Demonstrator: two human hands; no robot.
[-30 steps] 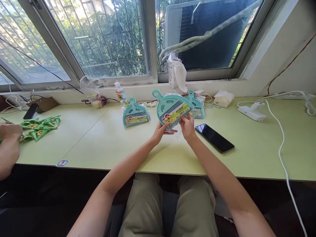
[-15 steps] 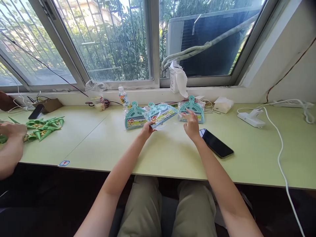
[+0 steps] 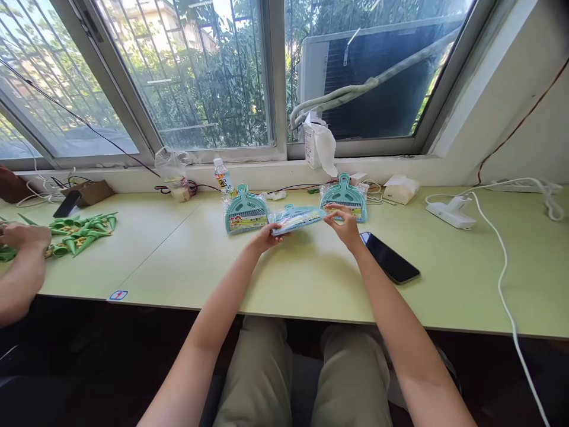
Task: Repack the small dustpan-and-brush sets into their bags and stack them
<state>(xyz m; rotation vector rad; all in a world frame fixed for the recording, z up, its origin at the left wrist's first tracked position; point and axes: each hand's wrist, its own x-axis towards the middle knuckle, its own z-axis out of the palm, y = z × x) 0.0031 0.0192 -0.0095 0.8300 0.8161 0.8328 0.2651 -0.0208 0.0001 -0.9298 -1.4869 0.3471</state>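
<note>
A teal mini dustpan-and-brush set in clear wrap [image 3: 297, 217] lies nearly flat just above the pale green table [image 3: 311, 279]. My left hand [image 3: 265, 238] grips its near left edge, fingers closed on it. My right hand [image 3: 343, 223] pinches its right end. Two more wrapped teal sets flank it: one on the left [image 3: 246, 210], one on the right [image 3: 344, 196], both lying on the table with handles pointing to the window.
A black phone [image 3: 389, 257] lies right of my right hand. A white power strip [image 3: 451, 214] and cable [image 3: 502, 279] run along the right. A small bottle [image 3: 222, 175] and tissue pack stand by the sill. At far left another person's hand [image 3: 22, 237] works beside green cones [image 3: 77, 231].
The middle set went from held upright in both hands to low and flat. My right hand let go for a moment, then took hold of its right end again.
</note>
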